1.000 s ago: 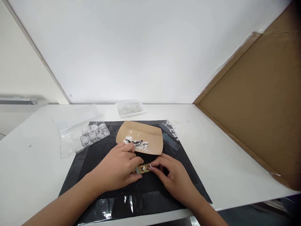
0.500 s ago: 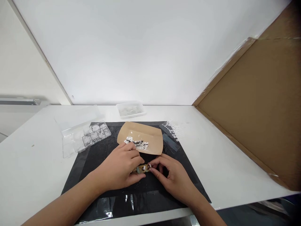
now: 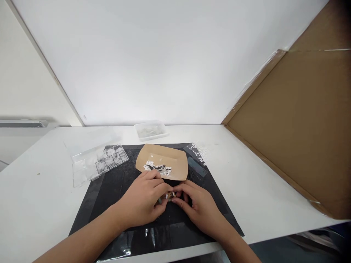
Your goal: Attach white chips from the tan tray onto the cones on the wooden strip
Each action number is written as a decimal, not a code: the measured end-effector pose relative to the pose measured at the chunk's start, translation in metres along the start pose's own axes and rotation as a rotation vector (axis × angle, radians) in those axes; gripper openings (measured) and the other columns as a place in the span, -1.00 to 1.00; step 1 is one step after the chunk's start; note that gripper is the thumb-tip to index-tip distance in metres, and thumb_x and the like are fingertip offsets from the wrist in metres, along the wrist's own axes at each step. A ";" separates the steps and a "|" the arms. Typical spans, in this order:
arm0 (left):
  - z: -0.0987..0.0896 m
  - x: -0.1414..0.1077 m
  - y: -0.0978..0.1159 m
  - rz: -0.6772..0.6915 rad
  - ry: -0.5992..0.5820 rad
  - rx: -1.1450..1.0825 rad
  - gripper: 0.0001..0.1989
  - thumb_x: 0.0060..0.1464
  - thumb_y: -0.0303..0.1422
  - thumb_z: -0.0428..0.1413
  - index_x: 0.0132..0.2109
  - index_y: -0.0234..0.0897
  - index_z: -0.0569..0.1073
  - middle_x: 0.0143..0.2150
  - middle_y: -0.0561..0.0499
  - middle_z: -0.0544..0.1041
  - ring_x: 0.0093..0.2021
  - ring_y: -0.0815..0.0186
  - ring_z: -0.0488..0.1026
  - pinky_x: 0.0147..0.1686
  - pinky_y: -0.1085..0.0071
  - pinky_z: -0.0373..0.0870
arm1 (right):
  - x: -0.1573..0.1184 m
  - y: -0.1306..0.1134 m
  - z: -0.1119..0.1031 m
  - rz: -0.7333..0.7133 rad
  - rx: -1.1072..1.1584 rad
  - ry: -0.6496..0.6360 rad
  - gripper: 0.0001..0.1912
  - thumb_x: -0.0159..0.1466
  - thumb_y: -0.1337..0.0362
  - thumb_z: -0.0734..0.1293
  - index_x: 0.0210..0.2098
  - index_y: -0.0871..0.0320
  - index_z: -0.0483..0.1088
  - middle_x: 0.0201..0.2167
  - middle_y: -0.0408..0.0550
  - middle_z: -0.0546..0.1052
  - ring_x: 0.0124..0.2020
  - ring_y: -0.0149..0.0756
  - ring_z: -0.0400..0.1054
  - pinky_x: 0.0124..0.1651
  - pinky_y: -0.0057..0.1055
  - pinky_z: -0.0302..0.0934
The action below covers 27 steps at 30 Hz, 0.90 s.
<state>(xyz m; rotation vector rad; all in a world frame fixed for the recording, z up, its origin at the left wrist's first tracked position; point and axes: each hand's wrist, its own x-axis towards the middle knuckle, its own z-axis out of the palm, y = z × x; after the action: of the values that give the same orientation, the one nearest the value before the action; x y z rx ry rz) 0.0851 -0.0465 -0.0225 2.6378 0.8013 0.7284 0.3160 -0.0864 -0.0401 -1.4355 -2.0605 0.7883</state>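
Observation:
A small tan piece (image 3: 171, 196) with dark spots and little white pads lies low over the black mat (image 3: 153, 233); its exact kind is unclear. My left hand (image 3: 145, 199) grips its left end between thumb and fingers, covering much of it. From the other side, the fingertips and thumb of my right hand (image 3: 200, 206) pinch its right end. Just beyond my hands, a brown paper tray (image 3: 178, 162) holds white bits (image 3: 149, 166) and dark strips.
At the left lies a clear compartment box (image 3: 111, 159) with small bags inside. A white plastic tub (image 3: 151, 130) stands at the back. White pads on a clear sheet (image 3: 196, 151) lie right of the paper tray. A cardboard panel (image 3: 296, 128) borders the white table's right side.
My left fingers have moved further over the piece, hiding more of it. My right thumb and fingertips have closed in on its right end. The camera view has shifted slightly.

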 end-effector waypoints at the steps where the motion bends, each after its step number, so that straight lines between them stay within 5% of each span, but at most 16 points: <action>1: 0.000 0.000 0.000 0.001 0.005 0.000 -0.77 0.21 -0.49 0.14 -0.01 -0.20 0.54 -0.27 0.00 0.59 -0.14 0.17 0.41 -0.10 0.23 0.36 | 0.000 -0.001 0.000 0.004 -0.001 0.000 -0.90 0.40 0.28 0.40 -0.08 0.00 0.51 -0.24 -0.15 0.51 -0.29 -0.32 0.40 -0.24 -0.39 0.27; 19: -0.002 -0.001 0.001 0.096 0.049 -0.055 -0.79 0.16 -0.52 0.15 -0.07 -0.23 0.54 -0.29 -0.01 0.61 -0.21 0.23 0.40 -0.10 0.26 0.44 | 0.000 -0.004 0.002 0.007 -0.029 0.032 -0.92 0.40 0.30 0.40 -0.12 0.02 0.52 -0.24 -0.16 0.52 -0.24 -0.32 0.44 -0.21 -0.42 0.25; 27: -0.009 0.002 0.008 0.151 0.247 -0.110 -0.80 0.21 -0.51 0.19 -0.04 -0.22 0.50 -0.24 -0.01 0.63 -0.22 0.28 0.43 -0.02 0.21 0.45 | -0.003 -0.003 0.002 -0.045 -0.042 0.045 -0.88 0.42 0.26 0.38 -0.05 0.03 0.49 -0.23 -0.12 0.52 -0.27 -0.30 0.41 -0.23 -0.40 0.27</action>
<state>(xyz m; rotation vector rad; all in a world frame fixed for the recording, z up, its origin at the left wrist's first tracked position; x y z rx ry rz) 0.0851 -0.0511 -0.0109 2.5611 0.6059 1.1225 0.3131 -0.0903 -0.0398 -1.4107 -2.0793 0.6927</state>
